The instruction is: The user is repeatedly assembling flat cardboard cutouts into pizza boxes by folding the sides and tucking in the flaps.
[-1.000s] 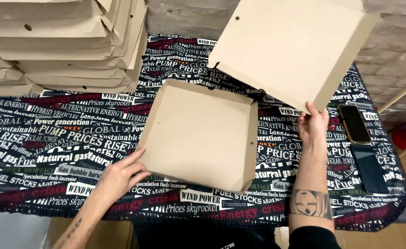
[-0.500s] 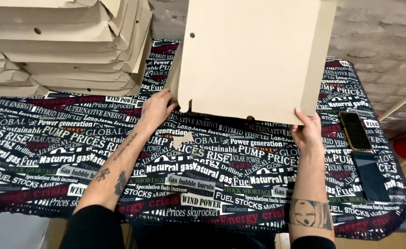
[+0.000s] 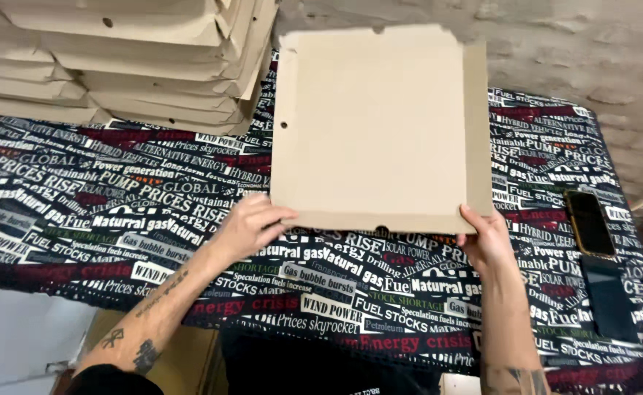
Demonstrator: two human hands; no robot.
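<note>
a person holds a flat, square cardboard box [image 3: 376,128] above a table covered in a cloth printed with headlines [image 3: 153,205]. the left hand [image 3: 252,223] grips the box's near left corner, fingers curled under the edge. the right hand [image 3: 486,238] pinches the near right corner. the box appears closed and is being squared up or carried; setting it down would call for a level hold and a free spot. a stack of similar boxes [image 3: 116,58] sits at the far left, cut off by the frame. two dark phones [image 3: 592,223] lie at the right. the box's far edge and underside are hidden.
</note>
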